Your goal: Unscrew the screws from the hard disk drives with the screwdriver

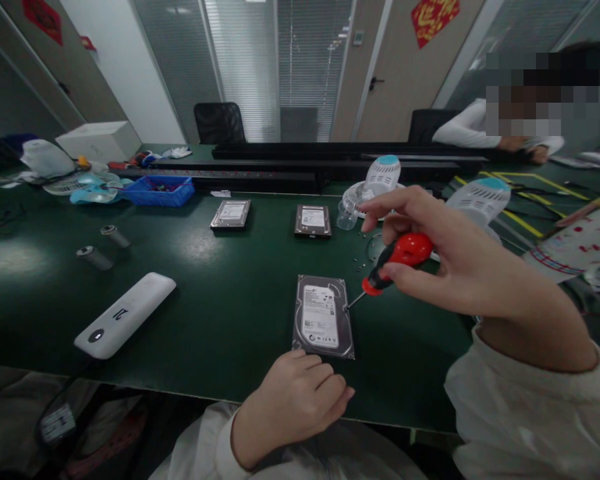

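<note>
A 3.5-inch hard drive [321, 317] lies label up on the green table, its long side pointing away from me. My right hand [445, 260] grips a red and black screwdriver [400, 259], thumb below the handle and index finger raised over it. The slanted shaft reaches down to the drive's right edge, where the tip meets a screw spot. My left hand [303, 393] is curled into a loose fist at the near table edge, its knuckles against or just beside the drive's near-left corner; its fingertips are mostly hidden.
Two more hard drives [231, 215] [313, 221] lie farther back. Several small screws [361, 261] are scattered right of centre. A white power bank [125, 317], two metal cylinders [95, 257], a blue tray [159, 191] and white handheld fans [383, 175] stand around. Another person [510, 127] sits far right.
</note>
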Demonstrator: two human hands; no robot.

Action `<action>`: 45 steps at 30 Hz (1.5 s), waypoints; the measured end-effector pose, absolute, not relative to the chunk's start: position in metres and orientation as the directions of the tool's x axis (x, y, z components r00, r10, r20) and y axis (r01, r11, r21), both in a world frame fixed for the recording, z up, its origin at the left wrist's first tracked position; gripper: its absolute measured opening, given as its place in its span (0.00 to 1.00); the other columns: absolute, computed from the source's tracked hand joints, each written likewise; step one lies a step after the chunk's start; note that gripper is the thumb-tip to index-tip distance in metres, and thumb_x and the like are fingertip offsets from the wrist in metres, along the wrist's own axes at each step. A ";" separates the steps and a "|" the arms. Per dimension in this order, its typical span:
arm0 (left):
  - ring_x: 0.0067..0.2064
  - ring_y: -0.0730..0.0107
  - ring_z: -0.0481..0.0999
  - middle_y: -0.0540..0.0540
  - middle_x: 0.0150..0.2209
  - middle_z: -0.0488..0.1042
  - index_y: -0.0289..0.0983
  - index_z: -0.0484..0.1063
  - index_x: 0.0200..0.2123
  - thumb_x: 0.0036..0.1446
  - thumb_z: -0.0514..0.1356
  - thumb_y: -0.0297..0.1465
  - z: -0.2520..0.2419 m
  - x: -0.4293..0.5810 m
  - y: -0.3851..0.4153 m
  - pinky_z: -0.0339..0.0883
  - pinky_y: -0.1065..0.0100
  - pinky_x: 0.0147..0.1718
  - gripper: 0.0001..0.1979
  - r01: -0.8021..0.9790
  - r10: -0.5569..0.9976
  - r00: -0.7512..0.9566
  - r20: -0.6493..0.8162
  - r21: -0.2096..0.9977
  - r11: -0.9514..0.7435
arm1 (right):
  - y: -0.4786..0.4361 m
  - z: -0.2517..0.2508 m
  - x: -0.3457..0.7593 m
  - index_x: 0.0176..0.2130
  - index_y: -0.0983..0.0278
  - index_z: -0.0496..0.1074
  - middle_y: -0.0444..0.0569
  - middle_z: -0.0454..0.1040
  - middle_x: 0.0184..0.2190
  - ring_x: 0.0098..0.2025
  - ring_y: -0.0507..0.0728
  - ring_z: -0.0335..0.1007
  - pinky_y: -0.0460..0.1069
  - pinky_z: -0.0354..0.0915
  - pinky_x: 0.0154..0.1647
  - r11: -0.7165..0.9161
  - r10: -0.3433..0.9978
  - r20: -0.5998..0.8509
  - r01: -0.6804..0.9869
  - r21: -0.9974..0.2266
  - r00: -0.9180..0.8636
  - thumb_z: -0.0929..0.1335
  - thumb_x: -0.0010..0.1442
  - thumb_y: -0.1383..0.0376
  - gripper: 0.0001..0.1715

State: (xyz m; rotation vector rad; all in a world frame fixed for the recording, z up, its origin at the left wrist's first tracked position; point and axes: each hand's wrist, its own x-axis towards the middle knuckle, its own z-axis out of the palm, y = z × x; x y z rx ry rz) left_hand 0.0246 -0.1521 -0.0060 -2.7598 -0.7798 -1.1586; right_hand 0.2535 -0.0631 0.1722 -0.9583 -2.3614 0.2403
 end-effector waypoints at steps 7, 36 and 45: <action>0.25 0.70 0.71 0.53 0.23 0.71 0.38 0.72 0.29 0.78 0.54 0.28 -0.007 0.024 -0.152 0.58 0.62 0.26 0.20 0.465 0.426 0.593 0.684 0.141 -0.874 | -0.061 0.173 0.252 0.42 0.57 0.73 0.48 0.78 0.39 0.38 0.59 0.75 0.55 0.73 0.38 0.696 0.716 0.464 0.573 -0.432 -0.521 0.78 0.61 0.53 0.17; 0.25 0.69 0.70 0.52 0.24 0.71 0.37 0.74 0.30 0.80 0.51 0.29 -0.006 0.024 -0.152 0.59 0.61 0.25 0.22 0.463 0.428 0.592 0.683 0.147 -0.874 | -0.059 0.171 0.258 0.56 0.61 0.83 0.53 0.86 0.47 0.49 0.62 0.85 0.57 0.76 0.48 0.819 0.545 0.564 0.536 -0.203 -0.620 0.70 0.71 0.65 0.17; 0.25 0.69 0.70 0.52 0.23 0.71 0.38 0.72 0.30 0.79 0.52 0.28 -0.007 0.025 -0.152 0.59 0.62 0.25 0.21 0.469 0.426 0.585 0.691 0.140 -0.872 | -0.057 0.166 0.255 0.59 0.58 0.83 0.50 0.88 0.48 0.47 0.63 0.85 0.57 0.76 0.48 0.811 0.539 0.583 0.561 -0.165 -0.608 0.71 0.71 0.61 0.20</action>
